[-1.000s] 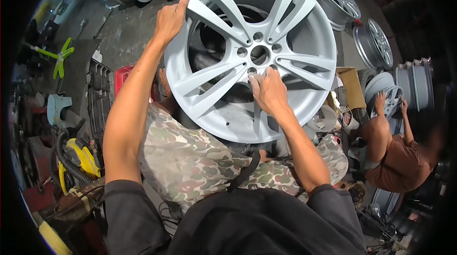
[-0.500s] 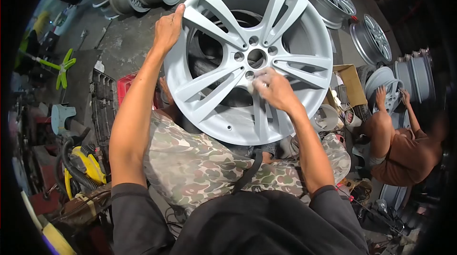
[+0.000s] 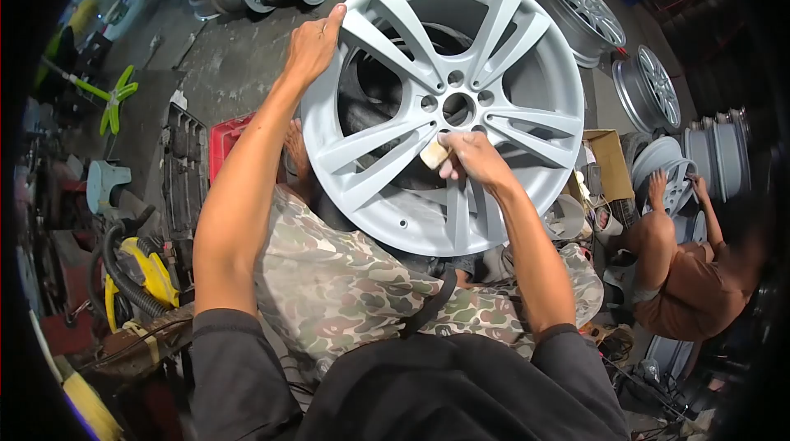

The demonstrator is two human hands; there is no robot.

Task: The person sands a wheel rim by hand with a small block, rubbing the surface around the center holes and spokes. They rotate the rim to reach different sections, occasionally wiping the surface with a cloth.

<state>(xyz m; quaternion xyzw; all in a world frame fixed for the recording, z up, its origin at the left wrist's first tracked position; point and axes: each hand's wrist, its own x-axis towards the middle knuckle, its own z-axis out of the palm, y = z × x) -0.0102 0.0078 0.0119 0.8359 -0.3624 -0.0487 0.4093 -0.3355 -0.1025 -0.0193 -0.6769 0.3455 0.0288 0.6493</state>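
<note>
A large grey alloy wheel (image 3: 395,219) with paired spokes fills the middle of the view, tilted in front of my lap. At its upper left edge, my left hand (image 3: 313,50) is closed around the outer lip. My right hand (image 3: 473,159) is just below the wheel's centre hole and pinches a small cream-coloured pad (image 3: 434,155) near the base of the lower spokes. Part of the pad is covered by my fingers. Behind the spokes a dark tyre (image 3: 362,104) shows through the gaps.
Several other wheels (image 3: 584,13) stand at the back and right. A co-worker (image 3: 691,285) crouches at the right, hands on another wheel. A cardboard box (image 3: 609,163) is beside my wheel; a red crate (image 3: 226,142), black grille (image 3: 185,169) and yellow machine (image 3: 148,272) are at the left.
My right hand has turned, and the pad now shows more clearly at its left side. My left hand keeps its hold on the lip. The whole view has shifted slightly.
</note>
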